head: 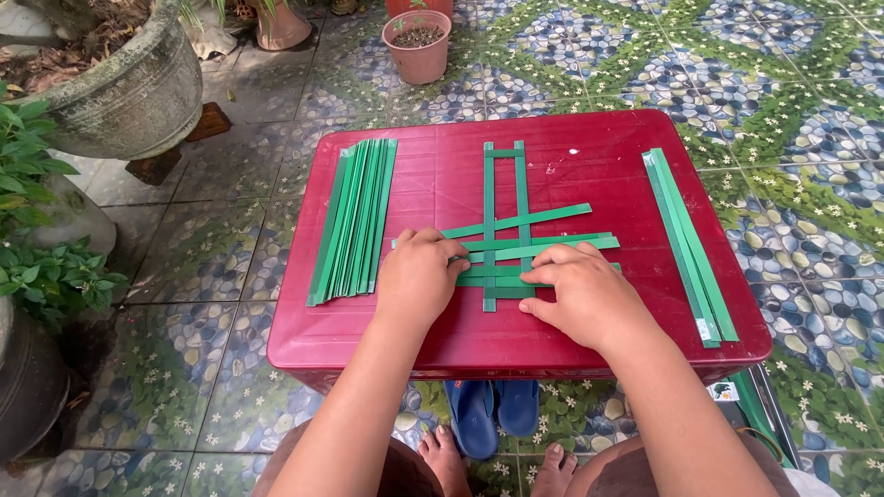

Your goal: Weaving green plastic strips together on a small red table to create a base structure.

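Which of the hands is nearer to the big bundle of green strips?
Left. The left hand lies just right of the bundle; the right hand rests farther right, across the woven strips.

Two bare forearms reach forward from the bottom of the frame, angling slightly toward each other. The left hand (419, 274) lies palm down, knuckles raised and fingers curled inward, fingertips pressing at its right edge. The right hand (582, 294) rests flatter, palm down, fingers spread a little and pointing left, toward the other hand. The two hands sit near each other without touching. Neither grip closes around anything; both press downward. Bare knees and toes show below, between the arms.
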